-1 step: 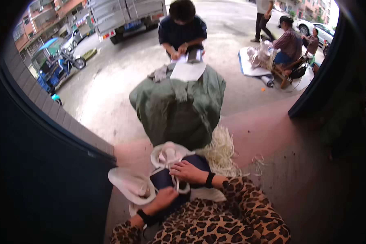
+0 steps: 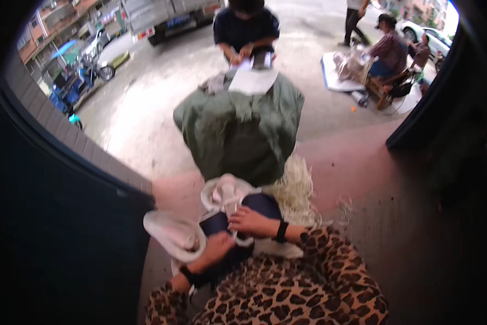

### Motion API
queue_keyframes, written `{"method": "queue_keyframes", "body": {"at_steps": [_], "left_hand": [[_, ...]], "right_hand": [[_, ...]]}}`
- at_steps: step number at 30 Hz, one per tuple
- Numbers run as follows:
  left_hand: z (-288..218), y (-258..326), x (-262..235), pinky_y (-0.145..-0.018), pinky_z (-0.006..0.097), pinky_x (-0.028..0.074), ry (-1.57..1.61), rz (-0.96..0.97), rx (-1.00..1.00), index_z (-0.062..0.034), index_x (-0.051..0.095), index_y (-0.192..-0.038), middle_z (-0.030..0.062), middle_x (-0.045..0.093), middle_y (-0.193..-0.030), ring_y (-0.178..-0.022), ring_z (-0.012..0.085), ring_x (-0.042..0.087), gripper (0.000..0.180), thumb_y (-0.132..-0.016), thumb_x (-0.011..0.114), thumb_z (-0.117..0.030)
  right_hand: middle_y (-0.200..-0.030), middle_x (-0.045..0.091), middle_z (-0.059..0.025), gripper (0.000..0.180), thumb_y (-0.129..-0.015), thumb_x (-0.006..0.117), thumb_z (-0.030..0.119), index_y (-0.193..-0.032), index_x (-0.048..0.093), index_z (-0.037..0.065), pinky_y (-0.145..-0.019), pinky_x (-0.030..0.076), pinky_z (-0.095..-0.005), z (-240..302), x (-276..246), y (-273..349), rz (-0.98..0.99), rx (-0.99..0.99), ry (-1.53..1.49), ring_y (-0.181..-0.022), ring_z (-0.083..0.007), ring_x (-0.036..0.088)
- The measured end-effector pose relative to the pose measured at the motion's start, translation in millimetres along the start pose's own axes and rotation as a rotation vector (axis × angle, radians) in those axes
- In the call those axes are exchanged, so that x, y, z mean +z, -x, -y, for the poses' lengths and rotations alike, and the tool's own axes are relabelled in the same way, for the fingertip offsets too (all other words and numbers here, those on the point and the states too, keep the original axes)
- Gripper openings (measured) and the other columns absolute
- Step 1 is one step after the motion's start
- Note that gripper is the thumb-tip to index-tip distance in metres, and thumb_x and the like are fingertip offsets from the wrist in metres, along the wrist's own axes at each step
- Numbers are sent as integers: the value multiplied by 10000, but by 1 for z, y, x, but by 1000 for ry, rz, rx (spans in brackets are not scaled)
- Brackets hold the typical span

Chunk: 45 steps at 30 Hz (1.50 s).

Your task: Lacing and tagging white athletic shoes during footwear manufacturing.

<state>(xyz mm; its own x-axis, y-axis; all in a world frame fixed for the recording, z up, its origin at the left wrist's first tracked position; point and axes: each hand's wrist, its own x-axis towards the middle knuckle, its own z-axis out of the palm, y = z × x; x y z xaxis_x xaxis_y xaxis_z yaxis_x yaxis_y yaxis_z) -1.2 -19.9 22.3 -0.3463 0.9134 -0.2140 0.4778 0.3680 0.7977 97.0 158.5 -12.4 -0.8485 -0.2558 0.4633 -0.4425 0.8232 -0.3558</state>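
Hands at lower centre: right hand [image 2: 251, 221] presses the dark navy pouch [image 2: 221, 221], left hand [image 2: 217, 246] grips the pouch's lower edge w/ white bag [image 2: 173, 234] beside. Step looks like packing; next move prob. needs a steady pinch.

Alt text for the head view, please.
Both hands, left hand and right hand, rest on a dark blue cloth among white fabric pieces. Beyond stands a green bundle, where another person handles papers.

Leopard-print sleeves [image 2: 287, 292], black wristbands [image 2: 280, 232] on both wrists
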Motion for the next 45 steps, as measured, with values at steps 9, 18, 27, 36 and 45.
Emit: {"method": "queue_keyframes", "body": {"at_steps": [9,18,27,36,45], "left_hand": [[6,-157,-29,-667,363,465,-6,-374,-10,12,617,-838,152,630,-781,-762,247,615,433,-695,657,-395],[11,-166,-26,-754,399,463,-369,-319,-357,24,603,-895,219,607,-937,-892,345,590,529,-622,702,-418],[22,-170,-28,-760,394,457,-456,-342,-332,-11,595,-932,189,608,-951,-900,338,587,474,-680,665,-406],[21,-162,-43,-770,397,442,-382,-206,-427,-2,557,-1015,187,603,-950,-930,328,573,526,-739,592,-449],[28,-57,-20,-506,192,406,578,-108,-438,7,557,-992,38,591,-735,-575,71,529,224,-831,500,-138]], "right_hand": [[-655,579,-102,198,-901,434,175,-840,546,24,-569,452,-311,-3,-27,8,-187,713,-644,-625,-255,591],[-757,570,-17,130,-846,519,71,-934,602,22,-451,388,-216,68,-108,77,-538,632,-289,-560,-83,495],[-510,190,29,276,-951,324,141,-1113,444,-48,-472,193,-224,140,-299,203,-1333,526,-897,-452,-67,159],[-549,237,40,280,-928,373,148,-1124,459,-33,-441,221,-214,64,-227,258,-1488,1058,-793,-482,-49,240],[-605,484,47,215,-858,520,231,-858,617,39,-510,367,-202,2,-42,29,-124,1288,-1063,-567,-38,429]]}}
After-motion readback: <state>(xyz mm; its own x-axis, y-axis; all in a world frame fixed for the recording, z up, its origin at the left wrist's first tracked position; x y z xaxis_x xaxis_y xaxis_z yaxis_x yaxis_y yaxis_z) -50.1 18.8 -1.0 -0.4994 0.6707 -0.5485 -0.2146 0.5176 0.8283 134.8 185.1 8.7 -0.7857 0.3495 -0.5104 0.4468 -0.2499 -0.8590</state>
